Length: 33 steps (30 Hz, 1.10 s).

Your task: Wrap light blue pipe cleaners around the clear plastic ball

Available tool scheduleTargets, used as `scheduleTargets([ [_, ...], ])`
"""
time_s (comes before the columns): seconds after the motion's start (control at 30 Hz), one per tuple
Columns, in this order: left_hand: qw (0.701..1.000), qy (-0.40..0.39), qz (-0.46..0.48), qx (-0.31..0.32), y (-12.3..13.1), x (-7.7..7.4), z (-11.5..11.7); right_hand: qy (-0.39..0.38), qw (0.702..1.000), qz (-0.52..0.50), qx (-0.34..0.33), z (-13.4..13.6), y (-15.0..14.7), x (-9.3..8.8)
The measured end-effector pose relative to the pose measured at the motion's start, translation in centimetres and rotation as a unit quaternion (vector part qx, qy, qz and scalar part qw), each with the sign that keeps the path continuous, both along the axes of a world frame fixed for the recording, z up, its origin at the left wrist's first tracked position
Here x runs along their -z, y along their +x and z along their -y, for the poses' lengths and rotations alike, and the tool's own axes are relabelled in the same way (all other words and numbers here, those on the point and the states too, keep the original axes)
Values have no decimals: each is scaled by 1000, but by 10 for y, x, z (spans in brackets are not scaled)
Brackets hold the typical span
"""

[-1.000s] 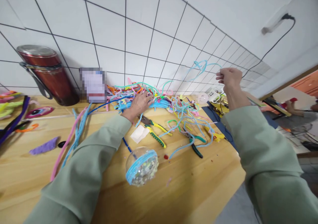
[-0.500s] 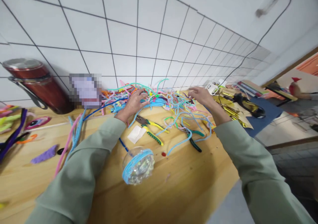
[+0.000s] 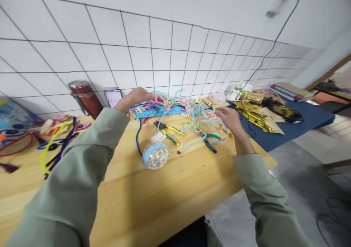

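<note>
A tangled heap of many-coloured pipe cleaners lies along the wall, light blue ones bundled at its front. At the heap's left end is my left hand, back up, its fingertips hidden. My right hand reaches to the right end, fingers loosely bent and apart, nothing visible in them. Before the heap lie yellow-and-green-handled pliers and a second pair of pliers with dark green handles. Nearer me sits a clear ball wound with light blue pipe cleaner, a dark blue stem rising behind it.
On the left stand a red thermos and a phone against the tiled wall. Craft pieces and a yellow pipe cleaner lie farther left. Gold foil and a black cord are on the right, by a blue cloth.
My left hand has shifted left from over the heap to its left end. My right hand has lowered a little toward the heap's right side. The view has turned and drawn back.
</note>
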<state>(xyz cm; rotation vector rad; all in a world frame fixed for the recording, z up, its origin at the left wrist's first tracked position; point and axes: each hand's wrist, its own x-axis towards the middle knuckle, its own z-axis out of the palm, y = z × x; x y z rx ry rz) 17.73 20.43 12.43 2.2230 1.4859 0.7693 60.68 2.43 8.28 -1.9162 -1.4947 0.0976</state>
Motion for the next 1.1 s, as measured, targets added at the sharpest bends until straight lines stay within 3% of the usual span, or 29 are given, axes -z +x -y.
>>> scheduleTargets([
  [0.13, 985, 59, -132, -96, -18, -10, 36, 16, 999, -8, -35, 5, -23, 5],
  [0.2, 970, 91, -194, -114, -28, -12, 64, 18, 998, -10, -62, 4, -39, 8],
  [0.33, 980, 111, -120, -115, -48, -3, 137, -13, 991, 21, -134, -1, -70, 20],
  [0.47, 990, 32, 18, -135, -58, 30, 215, -43, 982, 55, -177, -7, -90, 38],
  [0.57, 989, 4, 80, -124, -58, 62, 260, -72, 972, 93, -205, -10, -100, 51],
  [0.67, 987, 16, 117, -113, -59, 90, 284, -96, 961, 130, -224, -10, -110, 61],
  [0.8, 976, 37, 164, -135, -69, 120, 287, -113, 953, 153, -235, -3, -124, 68],
  [0.87, 973, 41, 170, -148, -76, 131, 284, -110, 953, 152, -237, -4, -124, 61],
  [0.93, 972, 41, 174, -154, -81, 139, 282, -93, 959, 142, -226, -11, -116, 43],
  [1.1, 973, 30, 184, -139, -85, 151, 282, 14, 990, 83, -115, -58, -66, -47],
])
